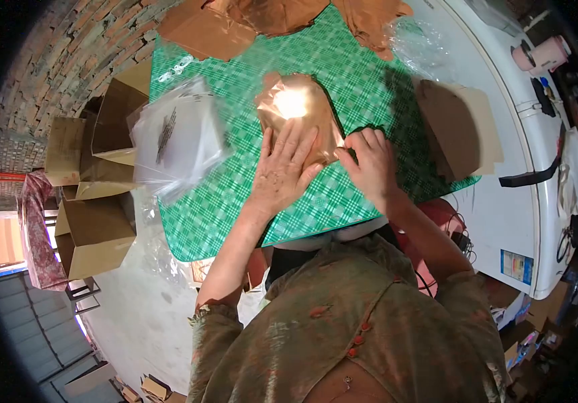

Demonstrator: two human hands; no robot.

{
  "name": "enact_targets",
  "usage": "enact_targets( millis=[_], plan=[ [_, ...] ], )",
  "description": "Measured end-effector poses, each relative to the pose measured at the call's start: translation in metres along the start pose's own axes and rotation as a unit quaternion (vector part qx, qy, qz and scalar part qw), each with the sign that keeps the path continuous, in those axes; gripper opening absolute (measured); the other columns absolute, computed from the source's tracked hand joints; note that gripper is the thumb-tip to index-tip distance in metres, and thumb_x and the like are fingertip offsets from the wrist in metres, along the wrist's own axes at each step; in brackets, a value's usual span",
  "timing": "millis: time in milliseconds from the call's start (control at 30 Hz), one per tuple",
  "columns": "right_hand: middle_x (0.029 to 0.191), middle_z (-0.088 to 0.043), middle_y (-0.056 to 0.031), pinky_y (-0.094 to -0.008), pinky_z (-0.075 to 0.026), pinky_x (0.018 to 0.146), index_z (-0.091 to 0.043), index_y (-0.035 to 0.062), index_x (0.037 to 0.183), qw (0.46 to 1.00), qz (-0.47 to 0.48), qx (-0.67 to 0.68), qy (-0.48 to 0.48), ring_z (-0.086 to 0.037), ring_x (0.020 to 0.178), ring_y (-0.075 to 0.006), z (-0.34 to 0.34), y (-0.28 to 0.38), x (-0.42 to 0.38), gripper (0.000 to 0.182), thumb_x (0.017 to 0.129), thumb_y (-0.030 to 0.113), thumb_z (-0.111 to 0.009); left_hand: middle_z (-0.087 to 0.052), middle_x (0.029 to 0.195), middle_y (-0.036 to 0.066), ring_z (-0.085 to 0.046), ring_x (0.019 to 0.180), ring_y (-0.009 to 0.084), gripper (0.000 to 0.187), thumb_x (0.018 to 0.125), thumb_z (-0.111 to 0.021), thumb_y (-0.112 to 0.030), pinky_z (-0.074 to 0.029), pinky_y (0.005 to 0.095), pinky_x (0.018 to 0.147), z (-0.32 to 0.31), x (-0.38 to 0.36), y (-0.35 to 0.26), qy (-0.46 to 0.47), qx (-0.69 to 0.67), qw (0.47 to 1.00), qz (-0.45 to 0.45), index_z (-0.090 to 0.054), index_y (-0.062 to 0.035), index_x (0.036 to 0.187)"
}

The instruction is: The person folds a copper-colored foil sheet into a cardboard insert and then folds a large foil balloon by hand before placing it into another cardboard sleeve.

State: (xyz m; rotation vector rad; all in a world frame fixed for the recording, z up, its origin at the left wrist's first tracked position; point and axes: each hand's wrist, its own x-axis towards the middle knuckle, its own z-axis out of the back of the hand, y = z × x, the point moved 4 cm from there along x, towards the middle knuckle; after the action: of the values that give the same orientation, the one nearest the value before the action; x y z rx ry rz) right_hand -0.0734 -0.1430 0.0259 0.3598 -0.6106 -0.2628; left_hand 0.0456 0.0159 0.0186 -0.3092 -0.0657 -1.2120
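A shiny copper-coloured bag lies flat on the green checked tablecloth, with a bright glare near its upper part. My left hand rests palm down across its lower left, fingers spread and pointing away from me. At the bag's lower right edge is my right hand, its thumb and forefinger closed together on the edge. To the left lies a stack of clear plastic bags.
More copper-coloured sheets lie along the far edge. Crumpled clear plastic and a flat cardboard piece are at the right, beside a white appliance. Open cardboard boxes stand left of the table.
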Motion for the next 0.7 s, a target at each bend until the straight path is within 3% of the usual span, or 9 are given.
enact_targets(
  millis=[233, 433, 567, 700],
  plan=[
    [0.096, -0.056, -0.0060, -0.0434, -0.041, 0.084, -0.063, 0.0109, 0.093, 0.998, -0.046, -0.034, 0.017, -0.054, 0.096, -0.0296, -0.006, 0.000, -0.006, 0.016, 0.094, 0.025, -0.069, -0.024, 0.170, 0.014, -0.019, 0.159, 0.0301, 0.069, 0.106, -0.046, -0.050, -0.010, 0.0544, 0.129, -0.002, 0.000, 0.000, 0.023, 0.013, 1.000, 0.004, -0.030, -0.0157, 0.164],
    [0.097, -0.054, -0.0062, -0.0440, -0.041, 0.084, -0.063, 0.0112, 0.093, 0.997, -0.043, -0.051, 0.027, -0.053, 0.097, -0.0295, -0.007, -0.005, -0.007, 0.014, 0.095, 0.024, -0.066, -0.022, 0.171, 0.016, -0.016, 0.160, 0.0334, 0.077, 0.102, -0.051, -0.055, -0.007, 0.0555, 0.129, 0.031, 0.010, -0.004, -0.021, -0.016, 1.000, -0.005, -0.029, -0.0150, 0.164],
    [0.096, -0.054, -0.0066, -0.0442, -0.041, 0.085, -0.063, 0.0110, 0.094, 0.997, -0.033, -0.054, 0.039, -0.052, 0.096, -0.0298, -0.008, -0.005, -0.005, 0.013, 0.096, 0.023, -0.066, -0.026, 0.169, 0.017, -0.020, 0.158, 0.0364, 0.075, 0.103, -0.051, -0.055, -0.011, 0.0564, 0.128, 0.049, 0.025, -0.003, -0.022, 0.007, 1.000, -0.018, -0.034, -0.0125, 0.162],
    [0.097, -0.054, -0.0071, -0.0446, -0.042, 0.085, -0.063, 0.0102, 0.094, 0.997, -0.027, -0.046, 0.057, -0.052, 0.097, -0.0302, -0.008, -0.007, -0.005, 0.012, 0.095, 0.022, -0.066, -0.027, 0.169, 0.017, -0.023, 0.157, 0.0362, 0.068, 0.106, -0.046, -0.050, -0.016, 0.0555, 0.127, 0.021, 0.033, -0.004, -0.025, -0.025, 0.998, -0.060, -0.036, -0.0115, 0.161]
  ],
)
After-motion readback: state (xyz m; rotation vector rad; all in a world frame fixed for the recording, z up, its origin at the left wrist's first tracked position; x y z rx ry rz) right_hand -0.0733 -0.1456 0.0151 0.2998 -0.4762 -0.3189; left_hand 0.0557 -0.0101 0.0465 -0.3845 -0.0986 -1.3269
